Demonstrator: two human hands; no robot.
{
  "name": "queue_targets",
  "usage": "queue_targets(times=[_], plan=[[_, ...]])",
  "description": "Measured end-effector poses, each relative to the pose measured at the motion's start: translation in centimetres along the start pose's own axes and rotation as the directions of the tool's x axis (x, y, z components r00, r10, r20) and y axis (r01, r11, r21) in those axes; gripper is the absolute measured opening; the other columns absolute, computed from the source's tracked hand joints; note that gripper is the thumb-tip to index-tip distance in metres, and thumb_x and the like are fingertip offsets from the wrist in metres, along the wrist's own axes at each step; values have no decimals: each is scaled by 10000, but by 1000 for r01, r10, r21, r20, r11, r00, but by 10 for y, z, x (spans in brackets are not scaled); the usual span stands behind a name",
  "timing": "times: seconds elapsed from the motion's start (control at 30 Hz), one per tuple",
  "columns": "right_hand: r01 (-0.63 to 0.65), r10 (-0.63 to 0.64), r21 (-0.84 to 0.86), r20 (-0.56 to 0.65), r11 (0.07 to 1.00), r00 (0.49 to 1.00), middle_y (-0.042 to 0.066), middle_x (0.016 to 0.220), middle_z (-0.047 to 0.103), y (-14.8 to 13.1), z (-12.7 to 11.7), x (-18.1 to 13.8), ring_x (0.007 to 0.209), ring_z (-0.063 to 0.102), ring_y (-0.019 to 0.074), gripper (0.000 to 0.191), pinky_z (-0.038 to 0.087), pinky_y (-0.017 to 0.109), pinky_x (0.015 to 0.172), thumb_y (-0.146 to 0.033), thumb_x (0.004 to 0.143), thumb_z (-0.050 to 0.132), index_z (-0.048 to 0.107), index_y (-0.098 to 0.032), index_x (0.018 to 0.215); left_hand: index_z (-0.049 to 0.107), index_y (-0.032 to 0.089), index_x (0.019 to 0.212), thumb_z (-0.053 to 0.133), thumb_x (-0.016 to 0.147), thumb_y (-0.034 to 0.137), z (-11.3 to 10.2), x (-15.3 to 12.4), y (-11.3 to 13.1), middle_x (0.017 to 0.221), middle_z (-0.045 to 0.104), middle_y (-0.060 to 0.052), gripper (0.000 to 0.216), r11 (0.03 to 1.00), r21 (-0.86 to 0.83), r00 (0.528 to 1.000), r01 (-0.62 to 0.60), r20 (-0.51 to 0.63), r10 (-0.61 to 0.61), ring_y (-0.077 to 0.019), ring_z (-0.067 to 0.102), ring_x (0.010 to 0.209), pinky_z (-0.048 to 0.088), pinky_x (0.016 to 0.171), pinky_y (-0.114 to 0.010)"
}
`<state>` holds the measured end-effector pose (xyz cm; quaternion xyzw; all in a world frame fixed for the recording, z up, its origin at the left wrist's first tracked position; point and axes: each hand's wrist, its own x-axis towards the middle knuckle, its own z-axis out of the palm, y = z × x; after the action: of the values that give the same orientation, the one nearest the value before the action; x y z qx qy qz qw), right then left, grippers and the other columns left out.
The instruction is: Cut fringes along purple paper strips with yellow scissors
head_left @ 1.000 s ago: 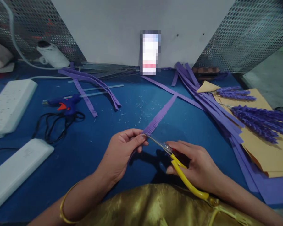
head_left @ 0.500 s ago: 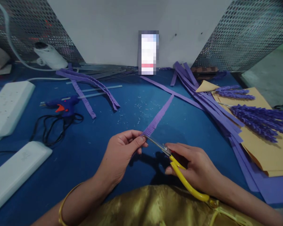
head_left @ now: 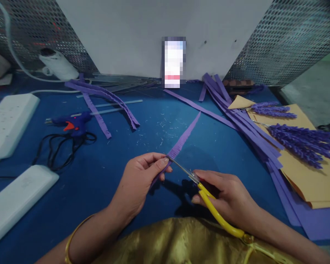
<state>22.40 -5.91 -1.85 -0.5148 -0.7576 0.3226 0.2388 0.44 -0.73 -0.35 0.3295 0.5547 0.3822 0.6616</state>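
Between the thumb and fingers of my left hand (head_left: 147, 174) is pinched a purple strip (head_left: 184, 136), its edge cut into a fine fringe. The strip slants away to the upper right over the table, and a short tail hangs below my thumb. My right hand (head_left: 227, 190) is wrapped round yellow-handled scissors (head_left: 221, 216). Their blades point up and left and meet the strip right at my left thumb; whether the tips are parted I cannot make out. Tiny purple clippings lie on the blue table (head_left: 151, 124) beyond my hands.
At left are a blue glue gun (head_left: 78, 123) with coiled black cord, white power strips (head_left: 12, 121) and fringed purple strips (head_left: 99, 113). On the right lie uncut purple strips (head_left: 244, 124), lavender-like purple stems (head_left: 299, 141) and brown paper (head_left: 316, 183). A phone (head_left: 173, 62) leans at the back.
The purple strip has shifted slightly through my left fingers, and a tail of it now shows below my thumb. The scissors and both hands stay nearly in place.
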Motion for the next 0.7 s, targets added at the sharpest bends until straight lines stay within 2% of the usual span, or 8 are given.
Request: queue_targets(times=[0.33,0.43,0.57,0.7], plan=[[-14,14,-14,-10,1000,1000,56,836,725,-1,0,0,644,637,168,445,479,269,598,-579,900,640,717,-194,1111,745,156,724,781,737,275,0,1,1,614,670,11,125,1000,-1,1000,-22,16,22,-59,494,512,399,528,-167],[-66,62,70,58,995,996,33,775,690,-2,-1,1,630,592,156,424,477,259,590,-582,895,641,730,-191,1031,731,157,691,780,736,273,-2,1,2,594,646,14,133,1000,-22,999,14,35,-13,-53,477,502,370,500,-155],[-155,117,224,173,962,978,-7,680,607,-3,-3,2,585,495,130,442,437,235,530,-615,892,622,716,-183,876,704,160,638,799,721,292,-5,2,4,564,611,19,182,991,-81,989,108,113,-99,-48,457,483,337,463,-146],[-166,124,251,174,954,977,-22,654,568,-4,-4,4,568,464,123,449,408,225,504,-625,880,629,706,-183,856,721,159,664,813,722,300,-5,2,4,600,646,10,178,990,-88,988,107,120,-96,-48,494,503,372,487,-137]])
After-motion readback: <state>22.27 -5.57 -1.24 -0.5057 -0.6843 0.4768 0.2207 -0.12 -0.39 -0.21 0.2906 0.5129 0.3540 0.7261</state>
